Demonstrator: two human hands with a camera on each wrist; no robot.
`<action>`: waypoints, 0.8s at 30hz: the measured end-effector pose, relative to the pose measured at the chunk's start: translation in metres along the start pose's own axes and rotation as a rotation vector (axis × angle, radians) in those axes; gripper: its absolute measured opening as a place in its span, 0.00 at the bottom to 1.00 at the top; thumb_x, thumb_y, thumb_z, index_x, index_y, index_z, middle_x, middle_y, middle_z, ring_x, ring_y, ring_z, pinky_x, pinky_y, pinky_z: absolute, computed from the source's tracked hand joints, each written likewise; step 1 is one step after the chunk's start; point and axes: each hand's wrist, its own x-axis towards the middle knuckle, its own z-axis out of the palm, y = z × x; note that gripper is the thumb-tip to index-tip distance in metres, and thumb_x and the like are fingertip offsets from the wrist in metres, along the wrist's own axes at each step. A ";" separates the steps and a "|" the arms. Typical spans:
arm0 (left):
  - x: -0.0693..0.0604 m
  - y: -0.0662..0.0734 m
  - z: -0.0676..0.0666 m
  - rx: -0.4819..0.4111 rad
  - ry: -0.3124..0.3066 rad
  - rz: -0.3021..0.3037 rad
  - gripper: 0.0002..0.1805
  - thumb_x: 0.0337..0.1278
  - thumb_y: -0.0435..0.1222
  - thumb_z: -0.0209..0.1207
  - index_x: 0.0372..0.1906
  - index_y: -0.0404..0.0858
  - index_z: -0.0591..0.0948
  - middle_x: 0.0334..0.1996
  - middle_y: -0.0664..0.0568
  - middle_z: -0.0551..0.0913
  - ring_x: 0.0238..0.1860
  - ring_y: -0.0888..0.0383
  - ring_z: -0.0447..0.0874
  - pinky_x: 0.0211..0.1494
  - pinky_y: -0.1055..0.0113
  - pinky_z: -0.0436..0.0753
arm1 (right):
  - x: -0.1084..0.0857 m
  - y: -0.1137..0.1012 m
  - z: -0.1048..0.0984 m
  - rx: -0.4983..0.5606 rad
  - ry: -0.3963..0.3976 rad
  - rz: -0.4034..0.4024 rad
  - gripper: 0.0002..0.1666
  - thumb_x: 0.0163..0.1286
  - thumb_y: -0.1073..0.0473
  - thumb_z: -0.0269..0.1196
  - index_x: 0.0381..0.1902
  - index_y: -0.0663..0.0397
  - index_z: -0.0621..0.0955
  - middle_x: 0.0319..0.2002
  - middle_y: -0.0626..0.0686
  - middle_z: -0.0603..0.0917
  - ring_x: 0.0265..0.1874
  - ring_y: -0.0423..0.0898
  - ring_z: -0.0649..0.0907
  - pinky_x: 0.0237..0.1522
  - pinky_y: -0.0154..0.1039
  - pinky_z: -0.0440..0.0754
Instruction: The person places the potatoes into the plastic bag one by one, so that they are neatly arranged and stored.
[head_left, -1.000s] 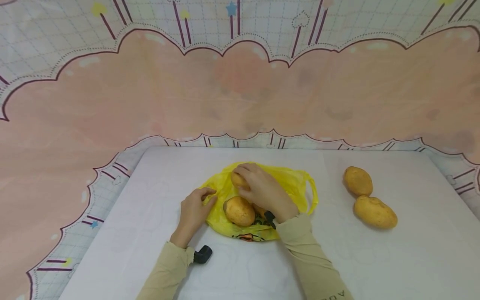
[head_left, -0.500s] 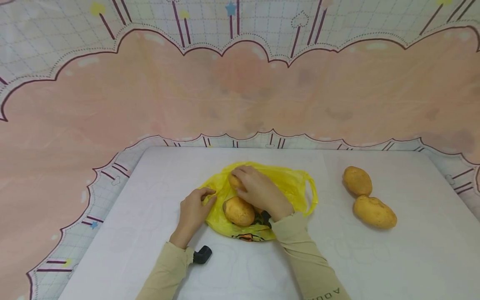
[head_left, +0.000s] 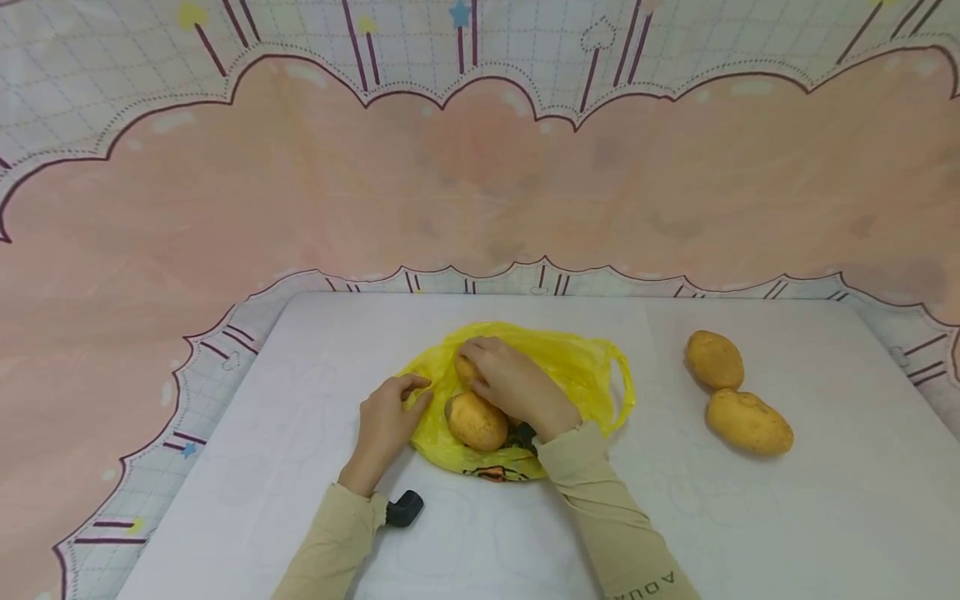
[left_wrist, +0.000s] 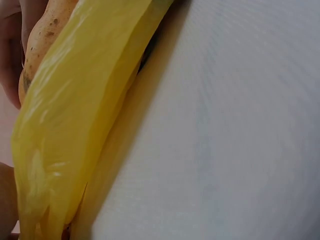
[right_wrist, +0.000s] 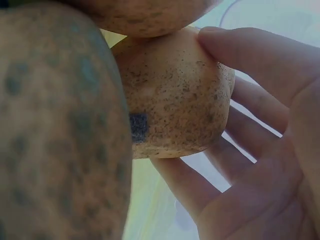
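In the head view, the left hand pinches the yellow bag at its edge, seemingly to hold it spread; the right hand grips a potato over it. An oval potato lies between the hands, two loose potatoes well right. The left wrist view shows thin, creased plastic; the right wrist view, thumb opposing fingers across speckled, rounded skin, probably for security.

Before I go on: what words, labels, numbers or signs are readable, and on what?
"AOU…", tentatively: right sleeve; letters small, running to the picture's bottom edge.
Yellow bag: orange-and-dark print, too small to make out.
Nothing else readable.
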 end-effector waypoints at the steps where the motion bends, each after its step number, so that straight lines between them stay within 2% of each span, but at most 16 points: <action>1: 0.000 0.000 0.000 0.001 0.002 0.000 0.12 0.62 0.38 0.65 0.48 0.38 0.86 0.48 0.43 0.86 0.48 0.45 0.84 0.55 0.46 0.77 | 0.000 0.000 0.000 0.002 -0.001 0.001 0.20 0.71 0.62 0.63 0.59 0.62 0.77 0.59 0.59 0.79 0.62 0.55 0.77 0.66 0.46 0.74; 11: -0.001 0.000 0.001 -0.009 0.007 -0.005 0.12 0.62 0.39 0.65 0.48 0.38 0.86 0.48 0.43 0.86 0.49 0.45 0.84 0.56 0.46 0.76 | 0.000 0.002 0.008 0.000 0.012 -0.006 0.19 0.74 0.60 0.60 0.59 0.62 0.77 0.60 0.60 0.79 0.63 0.55 0.76 0.67 0.46 0.73; 24: -0.002 -0.002 0.003 -0.018 0.003 -0.004 0.12 0.62 0.39 0.65 0.48 0.39 0.86 0.49 0.43 0.85 0.50 0.45 0.83 0.58 0.43 0.74 | -0.009 0.000 0.002 -0.022 -0.018 0.030 0.22 0.73 0.58 0.61 0.62 0.59 0.76 0.62 0.58 0.77 0.63 0.53 0.76 0.67 0.45 0.73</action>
